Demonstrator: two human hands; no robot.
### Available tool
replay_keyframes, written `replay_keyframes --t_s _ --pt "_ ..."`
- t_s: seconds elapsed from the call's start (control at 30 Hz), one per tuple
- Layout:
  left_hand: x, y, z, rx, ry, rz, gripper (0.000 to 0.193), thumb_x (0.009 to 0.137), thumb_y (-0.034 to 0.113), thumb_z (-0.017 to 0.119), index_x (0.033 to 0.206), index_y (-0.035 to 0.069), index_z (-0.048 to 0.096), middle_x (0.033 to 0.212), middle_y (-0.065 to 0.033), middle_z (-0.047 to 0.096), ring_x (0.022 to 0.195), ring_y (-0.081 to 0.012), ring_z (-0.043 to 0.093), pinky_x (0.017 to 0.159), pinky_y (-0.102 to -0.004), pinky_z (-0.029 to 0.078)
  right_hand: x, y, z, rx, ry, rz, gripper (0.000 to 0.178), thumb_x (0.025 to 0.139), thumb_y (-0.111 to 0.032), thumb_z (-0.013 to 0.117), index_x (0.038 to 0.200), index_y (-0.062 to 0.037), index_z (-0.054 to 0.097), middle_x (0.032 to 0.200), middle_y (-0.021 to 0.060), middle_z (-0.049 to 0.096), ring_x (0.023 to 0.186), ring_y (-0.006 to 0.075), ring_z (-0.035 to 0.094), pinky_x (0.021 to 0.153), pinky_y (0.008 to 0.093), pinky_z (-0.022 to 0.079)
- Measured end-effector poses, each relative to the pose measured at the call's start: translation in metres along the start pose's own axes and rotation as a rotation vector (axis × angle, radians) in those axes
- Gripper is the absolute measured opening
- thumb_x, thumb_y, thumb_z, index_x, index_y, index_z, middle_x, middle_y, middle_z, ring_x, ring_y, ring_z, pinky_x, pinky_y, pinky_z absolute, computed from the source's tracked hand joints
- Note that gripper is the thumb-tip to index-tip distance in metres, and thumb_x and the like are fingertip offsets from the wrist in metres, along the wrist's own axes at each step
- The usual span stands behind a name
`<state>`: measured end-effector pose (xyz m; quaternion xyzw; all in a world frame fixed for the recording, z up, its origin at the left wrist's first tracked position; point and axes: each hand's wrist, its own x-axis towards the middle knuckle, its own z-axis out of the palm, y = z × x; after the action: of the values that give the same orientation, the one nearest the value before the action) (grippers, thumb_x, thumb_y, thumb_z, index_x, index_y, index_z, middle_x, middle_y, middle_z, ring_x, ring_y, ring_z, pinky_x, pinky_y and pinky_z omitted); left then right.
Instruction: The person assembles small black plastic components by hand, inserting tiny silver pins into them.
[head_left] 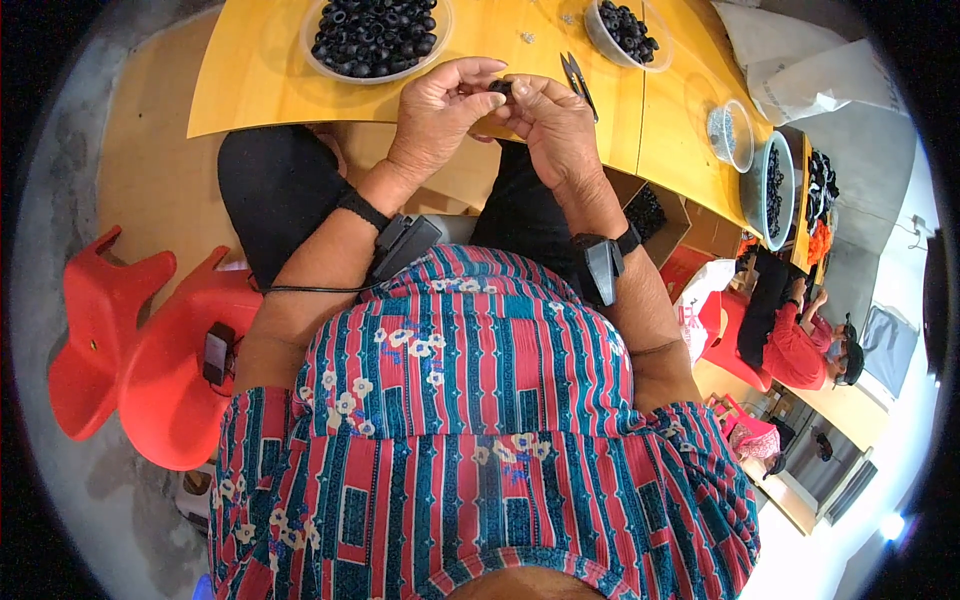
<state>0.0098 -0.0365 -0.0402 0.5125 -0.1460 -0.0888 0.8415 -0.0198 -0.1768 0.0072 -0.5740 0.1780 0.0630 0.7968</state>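
Note:
A small black rounded piece (501, 88) is held between my hands above the table's near edge; its exact kind is hard to make out. My right hand (556, 125) pinches it between thumb and fingertips. From the other side, the thumb and fingers of my left hand (437, 112) close in on its edge. Beyond my left hand stands a clear plastic bowl (372, 79) heaped with small black hollow pieces (375, 38). A pair of black thread snips (579, 86) lies on the table just past my right hand.
The yellow table (260, 75) also bears a second bowl (597, 42) of black pieces, a small clear tub (741, 136) and a pale blue basin (787, 190). Red chairs (165, 390) stand at left. A person in red (795, 350) sits at the far right.

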Motion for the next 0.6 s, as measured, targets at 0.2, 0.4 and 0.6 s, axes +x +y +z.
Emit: replay_keyframes --t_s 0.2,0.4,0.6 --pt "0.0 -0.004 -0.001 -0.007 0.019 0.012 0.03 0.082 -0.002 0.061 0.111 0.0 0.058 0.09 -0.002 0.06 0.079 -0.0075 0.058 0.065 -0.0205 0.054 0.004 0.002 -0.004 0.044 -0.039 0.021 0.012 0.088 -0.008 0.057 0.094 0.0015 0.059 0.085 0.008 0.063 0.072 0.0158 0.062 0.068 0.0293 0.053" --pt "-0.003 -0.004 0.001 -0.05 0.003 -0.014 0.028 0.081 -0.002 0.063 0.109 -0.001 0.059 0.092 -0.0026 0.059 0.081 -0.0081 0.058 0.07 -0.0216 0.053 0.004 -0.003 -0.011 0.102 -0.157 0.101 0.022 0.088 -0.012 0.057 0.106 0.0005 0.054 0.092 0.0095 0.062 0.075 0.0167 0.061 0.071 0.0317 0.053" --pt "-0.002 -0.008 0.003 -0.002 0.019 0.091 0.028 0.082 0.0 0.063 0.109 0.0 0.059 0.095 -0.0035 0.059 0.081 -0.0082 0.058 0.068 -0.0212 0.053 0.007 -0.004 -0.014 0.095 -0.199 0.103 0.035 0.088 -0.014 0.058 0.118 0.0012 0.048 0.096 0.0095 0.062 0.076 0.0167 0.062 0.072 0.0315 0.053"
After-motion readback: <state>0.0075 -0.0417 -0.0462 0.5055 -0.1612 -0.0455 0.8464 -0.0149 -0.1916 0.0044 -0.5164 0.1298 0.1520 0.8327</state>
